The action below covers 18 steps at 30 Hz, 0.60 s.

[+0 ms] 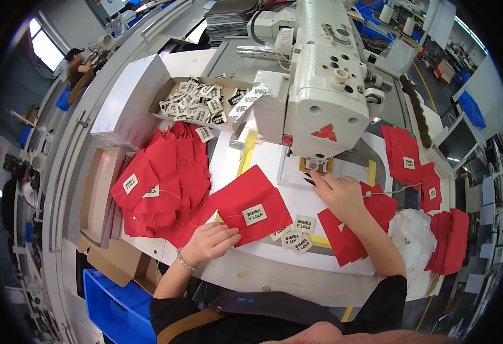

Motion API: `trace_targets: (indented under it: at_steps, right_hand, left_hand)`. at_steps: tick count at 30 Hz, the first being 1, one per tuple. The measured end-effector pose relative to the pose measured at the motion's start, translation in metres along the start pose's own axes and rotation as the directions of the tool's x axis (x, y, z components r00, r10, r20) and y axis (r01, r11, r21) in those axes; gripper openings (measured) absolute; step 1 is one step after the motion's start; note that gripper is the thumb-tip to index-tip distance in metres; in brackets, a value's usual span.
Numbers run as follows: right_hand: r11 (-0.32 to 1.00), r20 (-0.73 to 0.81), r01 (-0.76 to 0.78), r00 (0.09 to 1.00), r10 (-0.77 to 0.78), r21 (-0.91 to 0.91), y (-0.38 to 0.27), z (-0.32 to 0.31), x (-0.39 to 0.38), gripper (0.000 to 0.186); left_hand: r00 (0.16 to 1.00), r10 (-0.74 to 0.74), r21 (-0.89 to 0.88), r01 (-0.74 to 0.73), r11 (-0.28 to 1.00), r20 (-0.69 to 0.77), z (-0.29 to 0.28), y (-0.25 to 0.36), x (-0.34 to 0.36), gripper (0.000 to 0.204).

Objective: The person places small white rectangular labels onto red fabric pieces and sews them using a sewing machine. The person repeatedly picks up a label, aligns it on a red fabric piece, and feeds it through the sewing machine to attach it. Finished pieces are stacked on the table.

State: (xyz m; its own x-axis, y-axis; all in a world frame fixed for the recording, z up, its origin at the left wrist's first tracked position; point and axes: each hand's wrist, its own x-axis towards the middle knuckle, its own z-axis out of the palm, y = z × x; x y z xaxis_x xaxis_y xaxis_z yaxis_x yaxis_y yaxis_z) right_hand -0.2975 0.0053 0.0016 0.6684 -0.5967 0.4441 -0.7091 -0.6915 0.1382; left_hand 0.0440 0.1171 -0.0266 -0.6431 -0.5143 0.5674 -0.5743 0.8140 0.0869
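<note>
My left hand [208,243] is closed on the lower edge of a red fabric square [263,189] with a sewn-on pale label [255,214]. My right hand [337,195] reaches under the white sewing machine head [326,80], fingertips at a small metal clamp plate [315,164]; a small dark tool [307,180] pokes from its curled fingers. Between my hands lie several loose labels [302,226]. A pile of red pieces [159,172] is left of the red square; more red pieces [349,246] lie partly beneath my right forearm.
An open box of labels [165,87] and a white box [119,97] stand behind the pile, an empty carton [94,195] left of it. Red pieces [400,149] and crumpled white plastic [406,241] lie right. A blue bin [114,309] sits low left. Co-workers [78,71] work at the far left.
</note>
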Motion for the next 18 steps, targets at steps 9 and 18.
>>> trace_targets:
  at_steps: [9, 18]
  right_hand:
    - [0.955, 0.076, -0.239, 0.964, 0.255, -0.177, 0.014, -0.025, -0.037, 0.042]
    - [0.882, 0.179, -0.420, 0.871, 0.458, -0.215, 0.031, -0.031, -0.063, 0.044]
  left_hand:
    - [0.961, -0.263, 0.135, 0.250, 0.959, 0.089, -0.034, -0.022, -0.034, 0.024]
    - [0.943, -0.318, 0.123, 0.306, 0.944, 0.094, -0.010, -0.030, -0.005, 0.030]
